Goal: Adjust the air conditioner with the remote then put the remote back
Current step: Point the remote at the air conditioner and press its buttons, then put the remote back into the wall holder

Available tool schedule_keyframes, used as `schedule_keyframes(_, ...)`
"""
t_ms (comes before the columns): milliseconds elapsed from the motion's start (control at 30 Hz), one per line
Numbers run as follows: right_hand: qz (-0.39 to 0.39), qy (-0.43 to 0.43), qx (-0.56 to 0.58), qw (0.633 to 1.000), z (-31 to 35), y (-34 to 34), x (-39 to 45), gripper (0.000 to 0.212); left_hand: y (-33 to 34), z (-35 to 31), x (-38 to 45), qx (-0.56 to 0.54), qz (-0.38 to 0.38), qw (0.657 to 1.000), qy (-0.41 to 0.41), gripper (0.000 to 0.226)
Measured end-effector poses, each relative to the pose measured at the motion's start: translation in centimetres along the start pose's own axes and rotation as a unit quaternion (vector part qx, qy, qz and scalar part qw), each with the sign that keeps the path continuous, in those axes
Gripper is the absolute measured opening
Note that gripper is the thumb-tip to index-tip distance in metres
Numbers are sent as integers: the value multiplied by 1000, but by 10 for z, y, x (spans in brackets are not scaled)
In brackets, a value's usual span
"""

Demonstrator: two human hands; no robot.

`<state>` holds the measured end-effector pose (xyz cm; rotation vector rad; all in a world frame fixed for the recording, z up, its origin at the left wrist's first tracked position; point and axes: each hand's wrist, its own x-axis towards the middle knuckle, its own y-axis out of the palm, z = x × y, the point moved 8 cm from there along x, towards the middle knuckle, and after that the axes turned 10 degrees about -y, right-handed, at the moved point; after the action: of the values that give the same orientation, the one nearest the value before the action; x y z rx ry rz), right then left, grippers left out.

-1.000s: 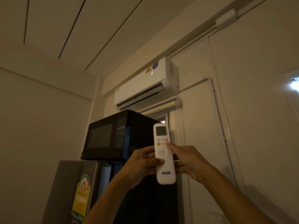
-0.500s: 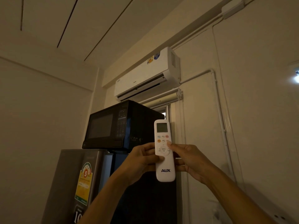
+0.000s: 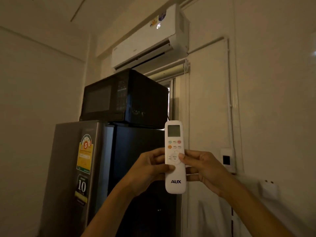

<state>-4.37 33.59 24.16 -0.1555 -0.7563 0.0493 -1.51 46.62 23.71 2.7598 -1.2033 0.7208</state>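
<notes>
A white AUX remote (image 3: 174, 182) stands upright in front of me, screen at the top and buttons below. My left hand (image 3: 148, 170) grips its left side, thumb across the front under the round pad. My right hand (image 3: 203, 170) holds the right side, its thumb resting on the round pad's right edge. The white air conditioner (image 3: 145, 40) hangs high on the wall above, its flap open and a small lit display on its front.
A black microwave (image 3: 123, 98) sits on a grey fridge (image 3: 75, 168) at left, just behind the remote. A closed blind covers the window under the air conditioner. A white wall holder (image 3: 228, 159) and a white socket box (image 3: 268, 189) are on the right wall.
The view has tilted down, so the air conditioner sits higher in frame and more fridge shows. My right thumb has slid from the small buttons down onto the round pad.
</notes>
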Motion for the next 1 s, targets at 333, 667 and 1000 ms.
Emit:
schedule_keyframes(333,-96,71,-30,992,-67,-33,-78,28,45,92,-6,9,26,997,-71,48)
schedule_keyframes(667,-189,120,-77,971,-107,-119,-115,22,102,175,39,10,64,992,-106,52)
schedule_keyframes(1000,-215,124,-118,962,-147,-245,-99,18,165,245,148,-29,85,988,-129,53)
